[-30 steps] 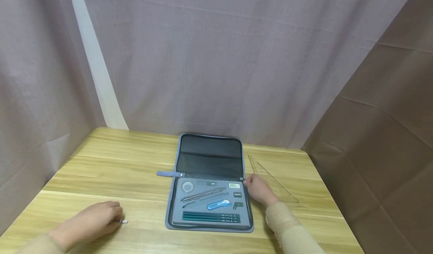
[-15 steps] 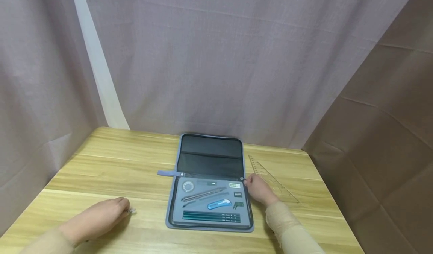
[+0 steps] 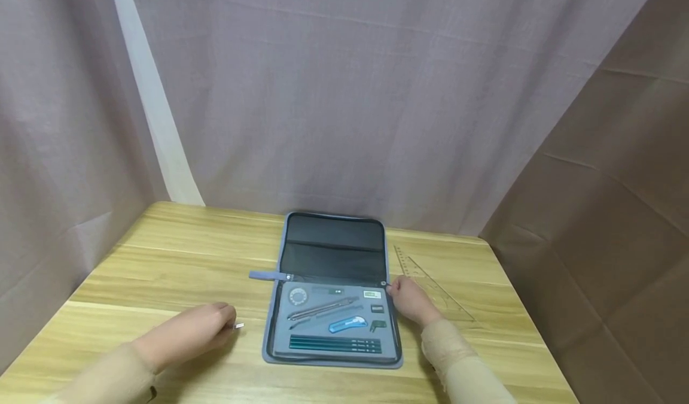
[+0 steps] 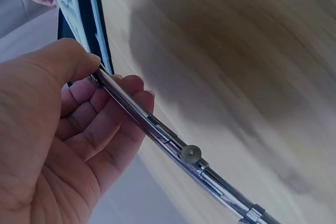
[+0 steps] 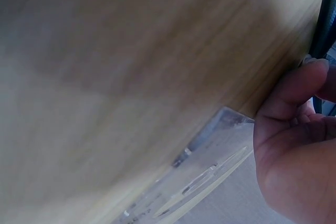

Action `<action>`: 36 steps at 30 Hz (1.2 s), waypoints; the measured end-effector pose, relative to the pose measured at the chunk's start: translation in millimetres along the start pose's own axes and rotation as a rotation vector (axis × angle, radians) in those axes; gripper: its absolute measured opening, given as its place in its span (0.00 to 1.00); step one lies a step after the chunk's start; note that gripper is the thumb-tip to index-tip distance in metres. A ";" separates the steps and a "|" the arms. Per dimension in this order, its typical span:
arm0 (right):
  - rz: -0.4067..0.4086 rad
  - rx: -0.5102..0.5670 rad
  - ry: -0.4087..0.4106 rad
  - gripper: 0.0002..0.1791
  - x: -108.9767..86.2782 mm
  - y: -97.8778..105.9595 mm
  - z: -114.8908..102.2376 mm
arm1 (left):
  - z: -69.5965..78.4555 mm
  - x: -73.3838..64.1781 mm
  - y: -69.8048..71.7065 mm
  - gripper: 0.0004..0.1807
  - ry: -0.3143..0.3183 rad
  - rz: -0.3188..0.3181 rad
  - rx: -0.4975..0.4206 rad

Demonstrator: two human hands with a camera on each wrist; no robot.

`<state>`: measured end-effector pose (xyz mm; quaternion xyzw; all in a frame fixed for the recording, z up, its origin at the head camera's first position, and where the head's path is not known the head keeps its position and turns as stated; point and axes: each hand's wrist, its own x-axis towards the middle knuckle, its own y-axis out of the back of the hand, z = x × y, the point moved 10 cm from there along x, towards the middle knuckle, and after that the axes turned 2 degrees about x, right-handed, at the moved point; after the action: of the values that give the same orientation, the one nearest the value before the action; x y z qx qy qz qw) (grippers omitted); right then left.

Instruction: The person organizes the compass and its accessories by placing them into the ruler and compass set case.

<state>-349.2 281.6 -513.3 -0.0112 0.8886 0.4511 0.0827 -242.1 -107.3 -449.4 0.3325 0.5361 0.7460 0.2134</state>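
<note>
Wooden tbl (image 3: 215,248), curtains (image 3: 350,105) behind; L hand (image 3: 191,333) w/ pinch on compass (image 4: 169,139), R hand (image 3: 412,301) ditto at edge of case (image 3: 336,263).

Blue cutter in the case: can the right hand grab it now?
Probably yes. The right hand is right beside the open case, and nothing covers the blue cutter. It might have to let go at the case's edge first.

under left hand (image 3: 185,335): wood-grained tabletop (image 3: 215,260); beyond: mauve-grey drapes (image 3: 344,93), white strip (image 3: 153,93); right of right hand (image 3: 413,301): creased brown drape (image 3: 608,212)
</note>
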 end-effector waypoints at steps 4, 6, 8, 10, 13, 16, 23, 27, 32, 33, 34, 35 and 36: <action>0.001 0.005 0.004 0.13 0.7 -0.4 1.3 | 8.3 11.5 -6.4 0.11 -0.028 -0.003 -0.006; 0.005 0.004 0.005 0.13 1.0 0.5 2.0 | 12.9 19.8 -8.1 0.10 -0.031 0.003 0.000; 0.004 -0.001 0.001 0.13 1.9 0.8 2.1 | 19.2 28.4 -9.9 0.11 -0.033 0.009 0.006; 0.003 -0.002 -0.005 0.13 2.0 0.7 2.6 | 27.1 37.7 -12.8 0.11 -0.039 0.012 0.012; -0.005 0.006 -0.016 0.13 1.3 -0.8 3.5 | 40.1 50.1 -21.2 0.09 -0.056 -0.015 0.015; -0.013 0.012 -0.014 0.13 0.5 -2.5 3.3 | 52.0 60.2 -28.1 0.08 -0.079 -0.057 0.019; -0.004 0.007 -0.013 0.13 0.0 -0.6 3.7 | 60.8 83.8 -22.9 0.12 -0.131 -0.098 -0.092; -0.018 0.019 -0.018 0.13 0.0 -2.5 4.7 | 52.2 100.6 -13.2 0.14 -0.123 -0.094 -0.177; -0.008 0.009 -0.002 0.13 1.8 -1.7 5.0 | 30.8 121.9 2.3 0.08 -0.048 -0.084 -0.223; -0.003 0.007 0.001 0.13 2.2 -1.0 5.0 | 27.0 125.1 6.0 0.07 -0.036 -0.081 -0.233; 0.001 0.005 0.004 0.13 2.6 -0.6 5.0 | 23.6 127.6 9.5 0.06 -0.027 -0.076 -0.241; 0.002 0.007 0.006 0.14 2.9 -0.6 4.9 | 20.4 129.0 12.5 0.04 -0.016 -0.077 -0.250; 0.002 0.008 0.012 0.14 3.2 -0.7 4.3 | 17.5 130.0 15.1 0.04 -0.006 -0.079 -0.256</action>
<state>-351.8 284.8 -516.8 -0.0127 0.8908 0.4477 0.0771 -318.3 -13.1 -396.9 0.2834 0.4483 0.7985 0.2849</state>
